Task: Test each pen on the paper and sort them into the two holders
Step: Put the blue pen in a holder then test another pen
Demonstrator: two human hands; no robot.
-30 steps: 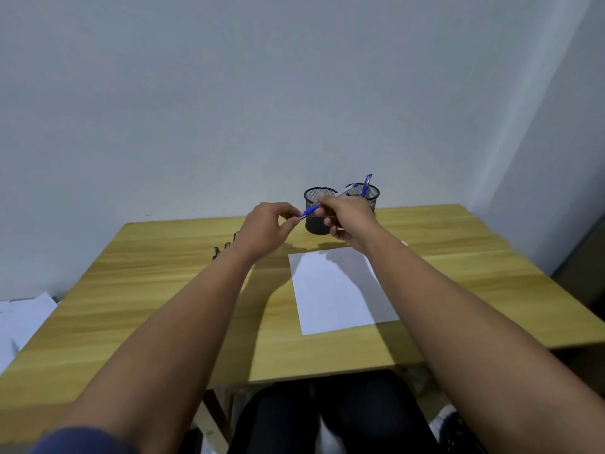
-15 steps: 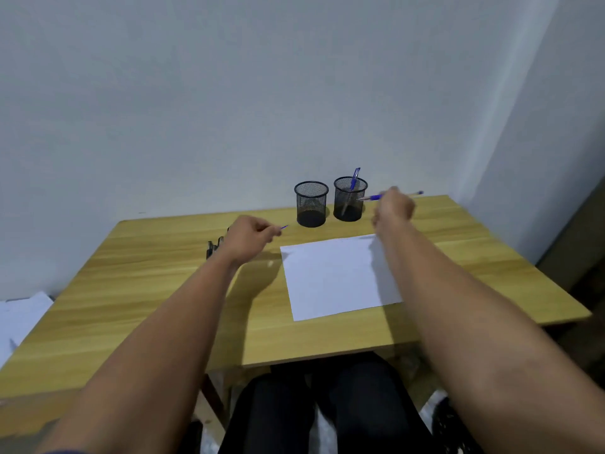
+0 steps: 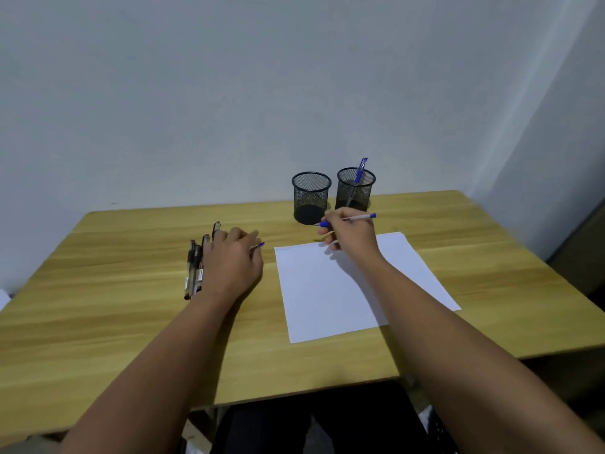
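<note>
My right hand grips a blue pen, uncapped, held almost level above the far edge of the white paper. My left hand rests on the table, closed on the pen's blue cap, whose tip pokes out past the fingers. A row of several dark pens lies just left of that hand, partly hidden by it. Two black mesh holders stand at the back: the left holder looks empty, the right holder contains one blue pen.
The wooden table ends at a grey wall behind the holders and a wall corner to the right. Its front edge runs above my dark-clothed legs. Something white shows at the far left past the table's edge.
My hands pulled apart, taking the cap off the pen. The left hand dropped to the table with the cap; the right hand swung out right, then came back over the paper's far edge.
</note>
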